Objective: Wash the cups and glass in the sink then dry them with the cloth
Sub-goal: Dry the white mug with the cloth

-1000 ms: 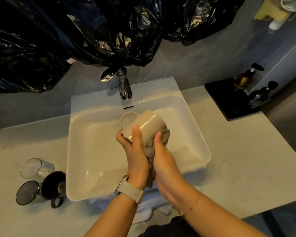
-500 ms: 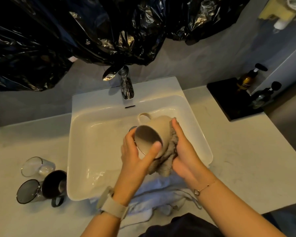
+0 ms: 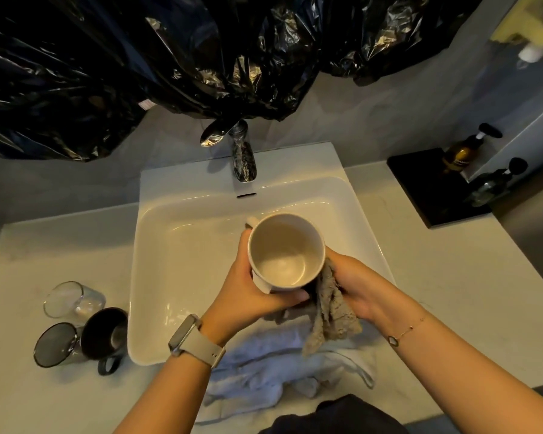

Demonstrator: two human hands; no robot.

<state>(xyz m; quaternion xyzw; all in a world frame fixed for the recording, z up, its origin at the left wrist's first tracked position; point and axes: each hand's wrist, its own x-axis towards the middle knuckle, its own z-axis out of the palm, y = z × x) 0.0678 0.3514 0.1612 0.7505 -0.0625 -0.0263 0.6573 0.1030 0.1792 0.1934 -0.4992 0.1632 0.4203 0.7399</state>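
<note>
A cream mug is held over the white sink, its mouth turned up toward me and its handle pointing away to the left. My left hand grips the mug from the left and underneath. My right hand holds a grey-brown cloth against the mug's right side; the cloth hangs down below it. On the counter left of the sink lie a clear glass, a dark glass and a black mug, all on their sides.
A chrome tap stands behind the basin. A white towel lies on the counter's front edge. At the right, a black tray carries two pump bottles. Black plastic bags hang over the back wall.
The mug has been turned from base-up to mouth-up. My left hand moved from its top to its left side and base; my right hand with the cloth shifted to the mug's right side.
</note>
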